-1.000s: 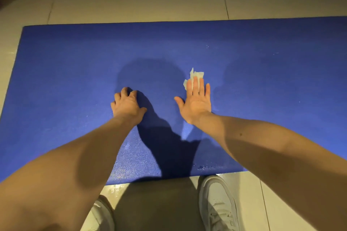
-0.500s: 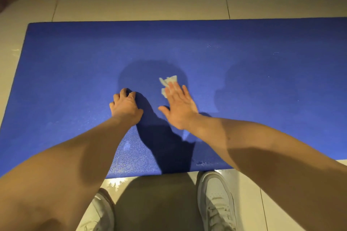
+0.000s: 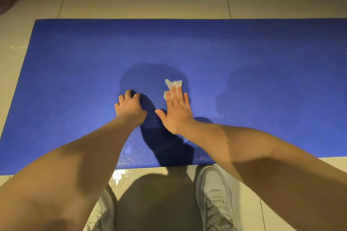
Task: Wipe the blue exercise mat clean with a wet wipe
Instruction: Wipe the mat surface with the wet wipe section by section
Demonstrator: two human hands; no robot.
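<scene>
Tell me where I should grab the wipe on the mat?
Pinch the crumpled end of the wipe that sticks out beyond the right hand, coming down from above on the far side. That end looks bunched up, so a grip can catch its folds. The rest lies pressed flat on the mat under the hand, with nothing to pinch.

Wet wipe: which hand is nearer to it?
Right. The right hand presses flat on the wet wipe, covering its near part; the left hand rests on the blue mat to its left.
</scene>
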